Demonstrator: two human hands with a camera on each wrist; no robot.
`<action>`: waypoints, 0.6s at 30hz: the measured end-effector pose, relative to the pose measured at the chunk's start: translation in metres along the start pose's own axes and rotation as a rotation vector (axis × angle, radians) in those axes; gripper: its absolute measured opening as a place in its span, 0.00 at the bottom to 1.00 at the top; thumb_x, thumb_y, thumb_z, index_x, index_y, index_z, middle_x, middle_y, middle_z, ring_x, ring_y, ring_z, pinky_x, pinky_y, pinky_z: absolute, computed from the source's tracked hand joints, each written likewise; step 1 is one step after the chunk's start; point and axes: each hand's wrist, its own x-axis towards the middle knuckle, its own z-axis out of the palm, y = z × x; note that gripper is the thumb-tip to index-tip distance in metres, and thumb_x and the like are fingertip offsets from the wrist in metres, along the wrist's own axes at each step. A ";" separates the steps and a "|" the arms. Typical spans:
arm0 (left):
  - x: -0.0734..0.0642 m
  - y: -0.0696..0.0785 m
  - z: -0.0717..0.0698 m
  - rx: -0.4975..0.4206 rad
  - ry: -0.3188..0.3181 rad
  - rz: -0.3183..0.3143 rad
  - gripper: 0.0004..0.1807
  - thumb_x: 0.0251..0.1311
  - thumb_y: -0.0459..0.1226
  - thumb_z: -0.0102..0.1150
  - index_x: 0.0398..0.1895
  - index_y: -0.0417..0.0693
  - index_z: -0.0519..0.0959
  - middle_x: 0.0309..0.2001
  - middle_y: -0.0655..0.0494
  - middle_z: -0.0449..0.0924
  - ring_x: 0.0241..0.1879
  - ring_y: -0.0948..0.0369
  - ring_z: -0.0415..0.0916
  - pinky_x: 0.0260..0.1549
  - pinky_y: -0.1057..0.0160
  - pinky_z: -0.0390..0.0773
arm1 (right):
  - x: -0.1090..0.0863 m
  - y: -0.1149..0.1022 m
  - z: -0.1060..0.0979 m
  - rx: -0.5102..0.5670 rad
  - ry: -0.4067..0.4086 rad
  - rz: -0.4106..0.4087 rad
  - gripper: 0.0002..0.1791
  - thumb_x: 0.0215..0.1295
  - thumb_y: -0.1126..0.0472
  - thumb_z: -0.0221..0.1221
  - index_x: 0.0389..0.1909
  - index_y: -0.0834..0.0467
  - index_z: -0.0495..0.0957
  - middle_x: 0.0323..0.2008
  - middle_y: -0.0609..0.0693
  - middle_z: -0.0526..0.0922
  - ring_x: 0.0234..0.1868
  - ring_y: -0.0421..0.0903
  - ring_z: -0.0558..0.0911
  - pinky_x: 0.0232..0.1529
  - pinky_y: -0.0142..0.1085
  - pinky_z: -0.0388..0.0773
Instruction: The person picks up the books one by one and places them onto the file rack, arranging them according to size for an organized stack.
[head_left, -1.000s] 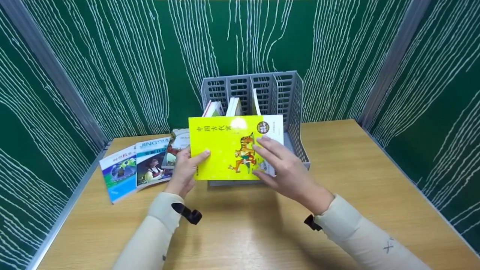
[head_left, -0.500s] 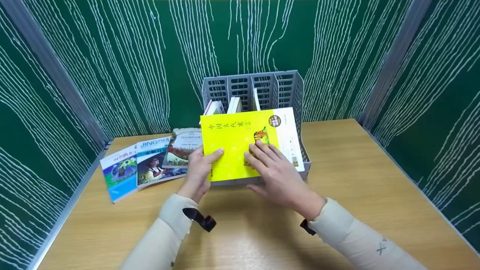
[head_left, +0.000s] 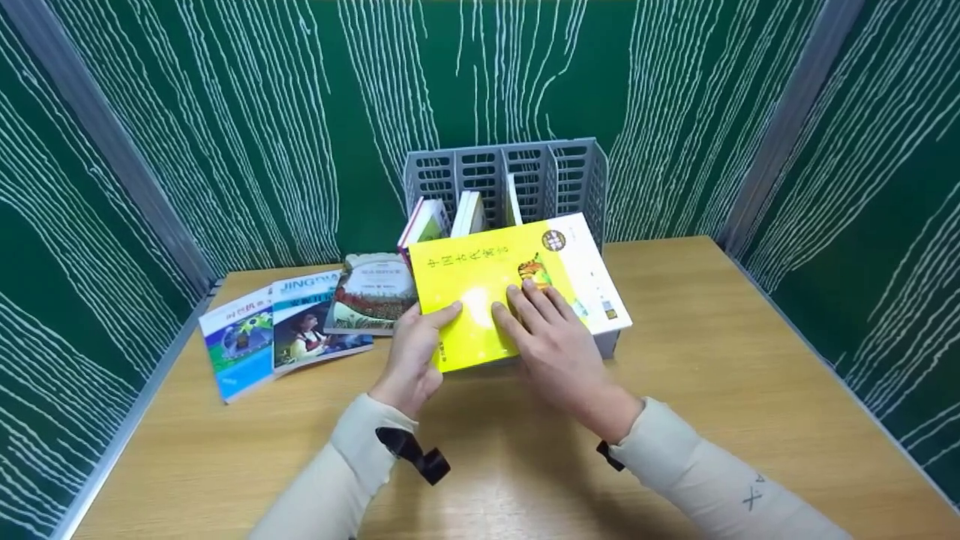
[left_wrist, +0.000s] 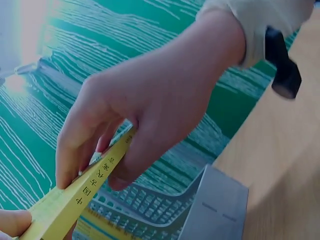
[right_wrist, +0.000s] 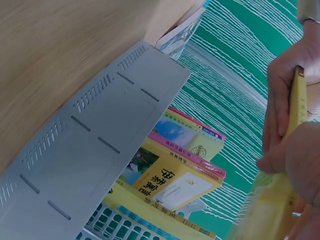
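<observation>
A yellow book (head_left: 469, 341) with a white right-hand strip and a tiger picture is held tilted before the organizer. My left hand (head_left: 412, 364) pinches its left end, thumb on the cover and fingers behind. My right hand (head_left: 566, 360) lies over the lower right of the cover, fingers on the front; in the left wrist view its thumb shows at the book's back. That view also shows the spine (left_wrist: 92, 185) running between the two hands. Behind the book stands the grey organizer (head_left: 529, 157), its lower front mostly covered.
Books fill several slots: a red-edged one (head_left: 424, 225), a white-edged pair (head_left: 466, 214) and a thin one (head_left: 513, 199). Left on the wooden table (head_left: 712, 420) lie a blue-white book (head_left: 238, 349), a JINGDIAN book (head_left: 307, 330) and a dark-patterned book (head_left: 375, 300), overlapping. Green walls (head_left: 652, 112) surround it.
The yellow book has moved right and turned, its right end now higher. The left hand went along with it; the right hand slid from the strip end onto the cover's lower part.
</observation>
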 end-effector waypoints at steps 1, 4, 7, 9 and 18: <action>0.000 0.000 0.000 -0.004 -0.009 -0.003 0.23 0.78 0.39 0.62 0.72 0.47 0.74 0.62 0.47 0.86 0.57 0.53 0.88 0.56 0.56 0.89 | 0.000 0.001 0.000 -0.014 0.020 -0.008 0.30 0.65 0.63 0.75 0.69 0.58 0.81 0.69 0.61 0.84 0.71 0.62 0.82 0.74 0.58 0.77; 0.000 0.002 0.000 -0.014 -0.036 0.003 0.23 0.78 0.38 0.62 0.71 0.44 0.74 0.61 0.46 0.86 0.56 0.54 0.88 0.53 0.57 0.89 | 0.001 0.004 -0.001 -0.042 0.072 -0.023 0.27 0.67 0.64 0.73 0.66 0.57 0.83 0.66 0.61 0.86 0.68 0.61 0.84 0.71 0.58 0.80; -0.001 0.004 0.000 -0.038 -0.068 0.009 0.23 0.77 0.36 0.62 0.71 0.43 0.73 0.62 0.44 0.86 0.57 0.53 0.88 0.55 0.56 0.90 | 0.002 0.007 -0.001 -0.043 0.092 -0.030 0.27 0.66 0.64 0.74 0.66 0.57 0.83 0.65 0.60 0.87 0.68 0.61 0.85 0.70 0.58 0.81; -0.003 0.006 0.001 -0.060 -0.091 0.014 0.23 0.78 0.35 0.62 0.72 0.42 0.73 0.64 0.43 0.85 0.60 0.52 0.88 0.57 0.54 0.89 | 0.001 0.009 0.000 -0.039 0.101 -0.042 0.29 0.65 0.63 0.75 0.67 0.57 0.83 0.65 0.59 0.87 0.67 0.61 0.86 0.69 0.58 0.81; -0.010 0.013 0.002 -0.093 -0.224 0.083 0.25 0.84 0.41 0.51 0.78 0.43 0.69 0.70 0.43 0.82 0.67 0.50 0.84 0.59 0.55 0.87 | 0.000 0.023 0.003 0.017 0.227 -0.095 0.30 0.62 0.70 0.75 0.66 0.60 0.84 0.61 0.62 0.89 0.61 0.63 0.89 0.60 0.57 0.86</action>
